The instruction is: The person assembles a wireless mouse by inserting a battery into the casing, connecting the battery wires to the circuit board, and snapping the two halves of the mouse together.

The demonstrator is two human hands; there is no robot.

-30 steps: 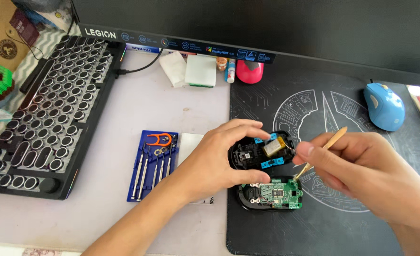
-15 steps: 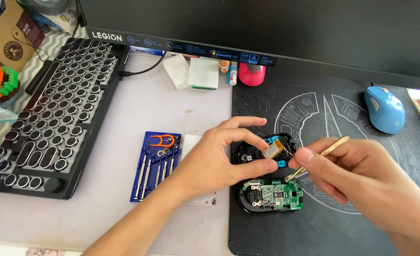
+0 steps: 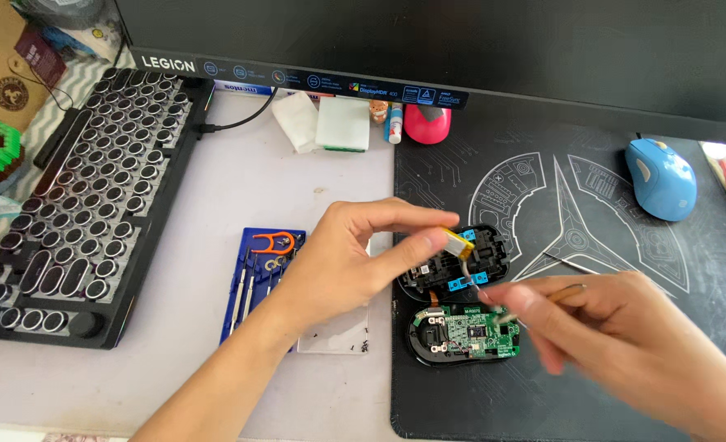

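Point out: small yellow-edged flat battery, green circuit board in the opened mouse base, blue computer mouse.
small yellow-edged flat battery [image 3: 458,242], head view, on its flat face between the left hand's fingertips
green circuit board [image 3: 479,330], head view, middle of the board
blue computer mouse [image 3: 662,178], head view, top of its shell

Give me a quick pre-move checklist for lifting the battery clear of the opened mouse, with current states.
1. Left hand grips the small battery between thumb and fingers: ok.
2. Battery lifted off the black mouse shell: ok.
3. Battery lead free of the green circuit board: cannot tell, a thin wire hangs down.
4. Right hand steady on the thin wooden stick: not ok, blurred.
5. Blue tool tray apart from both mouse halves: ok.
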